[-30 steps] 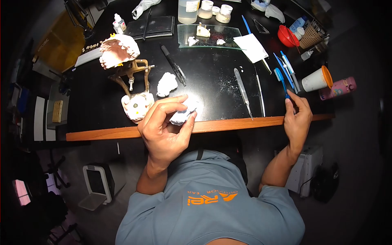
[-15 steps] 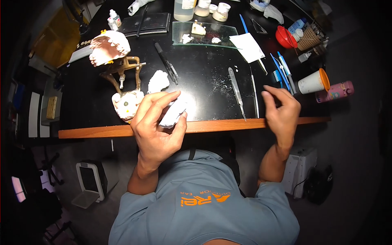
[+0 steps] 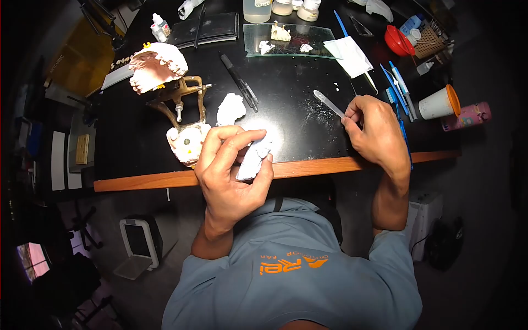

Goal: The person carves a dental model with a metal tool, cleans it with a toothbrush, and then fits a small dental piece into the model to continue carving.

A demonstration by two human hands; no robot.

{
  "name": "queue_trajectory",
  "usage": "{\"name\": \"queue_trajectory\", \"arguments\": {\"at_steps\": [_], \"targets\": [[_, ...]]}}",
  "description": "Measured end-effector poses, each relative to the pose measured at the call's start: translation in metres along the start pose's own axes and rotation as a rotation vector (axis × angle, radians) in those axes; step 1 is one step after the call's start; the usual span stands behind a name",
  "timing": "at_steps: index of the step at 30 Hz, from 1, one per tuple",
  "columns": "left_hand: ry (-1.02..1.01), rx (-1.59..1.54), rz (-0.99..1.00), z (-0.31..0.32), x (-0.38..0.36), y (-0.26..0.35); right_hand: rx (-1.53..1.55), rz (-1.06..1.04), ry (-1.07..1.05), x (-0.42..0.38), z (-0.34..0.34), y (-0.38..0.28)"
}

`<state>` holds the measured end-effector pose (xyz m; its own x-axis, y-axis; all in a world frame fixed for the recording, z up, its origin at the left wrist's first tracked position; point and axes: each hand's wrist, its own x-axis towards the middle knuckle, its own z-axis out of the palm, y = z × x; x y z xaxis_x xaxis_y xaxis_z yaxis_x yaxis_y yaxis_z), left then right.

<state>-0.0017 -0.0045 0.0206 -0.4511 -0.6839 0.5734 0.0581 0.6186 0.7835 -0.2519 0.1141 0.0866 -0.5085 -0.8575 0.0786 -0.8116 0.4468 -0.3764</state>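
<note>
In the head view, my left hand (image 3: 231, 179) is closed around a white plaster piece (image 3: 254, 160), held between thumb and fingers above the table's front edge. My right hand (image 3: 379, 131) has its thumb and fingers pinched on a scalpel (image 3: 329, 103). The scalpel's handle end points up and left; its blade end is hidden by the hand. Left of my left hand stands a brass articulator (image 3: 179, 99) with an upper tooth model (image 3: 158, 67) and a lower model (image 3: 187, 142). Another white plaster lump (image 3: 231, 109) lies just beyond my left fingers.
A glass plate (image 3: 308, 48) bears a small tooth model (image 3: 281, 34) and white crumbs. Black pens (image 3: 239, 82) lie mid-table. On the right are a white paper pad (image 3: 352, 58), blue-handled tools (image 3: 397, 88), a red bowl (image 3: 399, 41), a paper cup (image 3: 434, 107) and a pink bottle (image 3: 467, 116).
My right hand has moved from hovering half open to pinching the scalpel, which has turned from its earlier lie. My left hand keeps the plaster piece. The view has shifted slightly.
</note>
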Motion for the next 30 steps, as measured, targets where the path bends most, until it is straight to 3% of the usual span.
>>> {"name": "queue_trajectory", "arguments": {"at_steps": [11,18,30], "targets": [[-0.015,-0.023,-0.026,-0.003,0.002,0.002,-0.029,0.058,-0.012,-0.003,-0.008,-0.006],[-0.032,-0.006,-0.005,-0.005,0.005,0.002,-0.312,-0.124,0.050,-0.001,-0.004,-0.014],[-0.062,0.020,-0.010,-0.007,0.005,0.004,-0.125,-0.110,0.112,-0.010,-0.003,0.000]]}}
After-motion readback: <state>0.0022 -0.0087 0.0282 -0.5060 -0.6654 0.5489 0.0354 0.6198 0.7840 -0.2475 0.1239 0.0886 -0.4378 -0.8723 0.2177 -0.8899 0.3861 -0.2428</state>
